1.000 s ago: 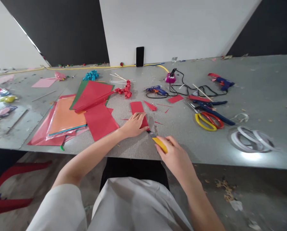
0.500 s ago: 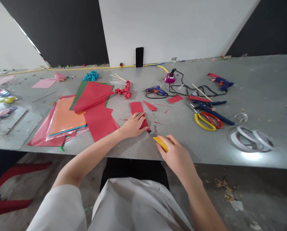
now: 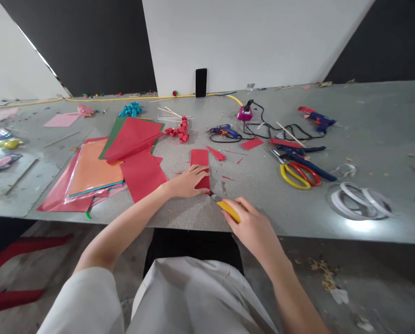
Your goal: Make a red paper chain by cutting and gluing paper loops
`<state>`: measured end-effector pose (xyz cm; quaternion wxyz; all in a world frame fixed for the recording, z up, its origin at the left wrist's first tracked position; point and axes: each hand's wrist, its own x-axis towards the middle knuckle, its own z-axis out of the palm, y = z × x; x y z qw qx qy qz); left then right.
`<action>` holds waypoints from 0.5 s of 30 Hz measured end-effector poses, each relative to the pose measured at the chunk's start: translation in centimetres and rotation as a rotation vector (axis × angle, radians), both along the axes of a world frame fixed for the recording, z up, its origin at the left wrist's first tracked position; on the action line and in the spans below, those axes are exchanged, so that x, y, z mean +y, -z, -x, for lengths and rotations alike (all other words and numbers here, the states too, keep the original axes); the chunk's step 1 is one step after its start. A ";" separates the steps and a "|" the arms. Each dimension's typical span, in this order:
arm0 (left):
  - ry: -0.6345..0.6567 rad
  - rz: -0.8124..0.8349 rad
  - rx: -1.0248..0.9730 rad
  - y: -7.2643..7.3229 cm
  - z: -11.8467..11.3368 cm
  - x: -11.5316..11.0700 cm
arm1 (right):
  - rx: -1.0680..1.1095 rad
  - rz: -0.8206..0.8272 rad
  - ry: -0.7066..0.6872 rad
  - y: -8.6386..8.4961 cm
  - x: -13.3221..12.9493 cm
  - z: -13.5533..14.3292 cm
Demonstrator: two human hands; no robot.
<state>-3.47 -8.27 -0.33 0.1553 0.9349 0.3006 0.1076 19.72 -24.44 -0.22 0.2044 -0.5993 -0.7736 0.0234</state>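
Observation:
My left hand (image 3: 190,181) lies flat with its fingers stretched over a red paper strip (image 3: 199,157), pressing it on the table (image 3: 190,213). The hand hides part of the strip. In my right hand (image 3: 247,217) is a yellow utility knife (image 3: 229,210), gripped by its handle. Its blade points up and left, with the tip at the strip's lower right corner. Whether the tip touches the paper I cannot tell. Thin red scraps and a folded red piece (image 3: 216,153) lie just right of the strip.
Left are red sheets (image 3: 143,176) and an orange paper pack (image 3: 95,167). Two glue guns, one nearer (image 3: 224,131) and one farther (image 3: 318,118), have black cables. Scissors (image 3: 294,176), pliers (image 3: 308,160) and a white tape coil (image 3: 360,202) lie right. A phone (image 3: 201,82) leans on the wall.
The red strip has turned to lie straighter, and its lower end has shifted left. My right hand and the knife have moved slightly left and down. My left hand still presses the strip.

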 end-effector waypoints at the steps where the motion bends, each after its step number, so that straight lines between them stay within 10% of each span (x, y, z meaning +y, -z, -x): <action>1: 0.005 0.010 0.007 0.0 0.1 0.0 | 0.000 0.000 0.000 0.0 0.0 0.1; 15: 0.029 0.062 0.019 -0.8 0.4 -0.2 | -0.009 -0.023 0.008 0.1 0.7 0.5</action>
